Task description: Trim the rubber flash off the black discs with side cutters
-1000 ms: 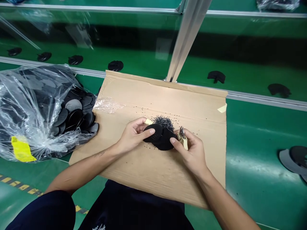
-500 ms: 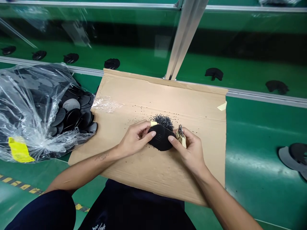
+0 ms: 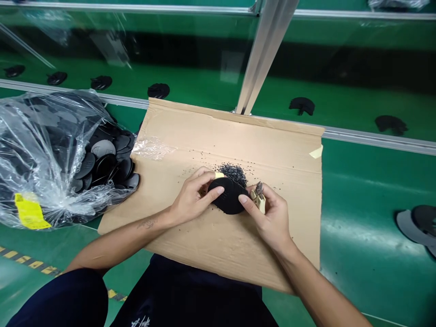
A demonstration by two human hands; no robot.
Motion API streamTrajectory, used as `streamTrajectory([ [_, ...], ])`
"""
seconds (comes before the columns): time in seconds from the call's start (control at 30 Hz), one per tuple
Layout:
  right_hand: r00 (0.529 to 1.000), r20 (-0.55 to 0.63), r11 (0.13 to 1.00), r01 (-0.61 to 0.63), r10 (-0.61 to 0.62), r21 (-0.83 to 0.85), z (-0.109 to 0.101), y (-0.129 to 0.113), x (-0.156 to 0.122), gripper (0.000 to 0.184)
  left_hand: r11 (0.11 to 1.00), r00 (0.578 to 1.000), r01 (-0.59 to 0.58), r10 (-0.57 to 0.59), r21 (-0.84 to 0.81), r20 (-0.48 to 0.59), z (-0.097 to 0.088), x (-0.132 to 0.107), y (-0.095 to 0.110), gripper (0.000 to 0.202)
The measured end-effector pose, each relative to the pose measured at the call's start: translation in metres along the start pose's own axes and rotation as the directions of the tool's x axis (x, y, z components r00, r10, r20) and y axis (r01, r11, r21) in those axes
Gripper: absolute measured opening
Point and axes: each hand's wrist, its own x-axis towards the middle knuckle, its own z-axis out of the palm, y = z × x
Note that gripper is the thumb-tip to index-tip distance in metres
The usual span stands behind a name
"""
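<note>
A flat black rounded plastic piece [image 3: 229,200] is pinched between my two hands above a cardboard sheet [image 3: 218,245]. My left hand [image 3: 194,195] grips its left side, thumb on top; a pale yellow wrap covers one fingertip. My right hand [image 3: 269,213] has its thumb on the piece's right edge. Small cutting pliers [image 3: 259,196] with pale yellow handles are also tucked in my right hand, jaws pointing up and away. Just beyond the piece lies a heap of tiny black bits [image 3: 235,173], some scattered around it.
At left, a clear plastic bag [image 3: 44,150] with a yellow label holds many black and grey discs [image 3: 104,149]. A metal post [image 3: 260,59] and rail rise behind the cardboard. Black parts [image 3: 301,105] lie behind the rail. More discs [image 3: 424,220] sit at the right on the green surface.
The pliers have tilted slightly in my right hand. My left thumb has slid a little to the right over the black piece, which both hands still hold.
</note>
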Motion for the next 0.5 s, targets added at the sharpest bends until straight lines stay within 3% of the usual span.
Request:
streamTrajectory([
  [0.3,1.000,-0.002,1.000,0.026,-0.026,-0.001,0.0020,0.0019,-0.0011,0.026,0.972,0.989,0.140,-0.130,-0.191,0.064,0.0048,-0.0046,-0.0013,0.030],
  [0.5,0.998,0.045,0.999,0.044,-0.043,-0.029,0.0007,0.0012,-0.0009,0.025,0.983,0.996,0.083,-0.076,-0.165,0.048,0.0009,-0.0034,0.0027,0.029],
])
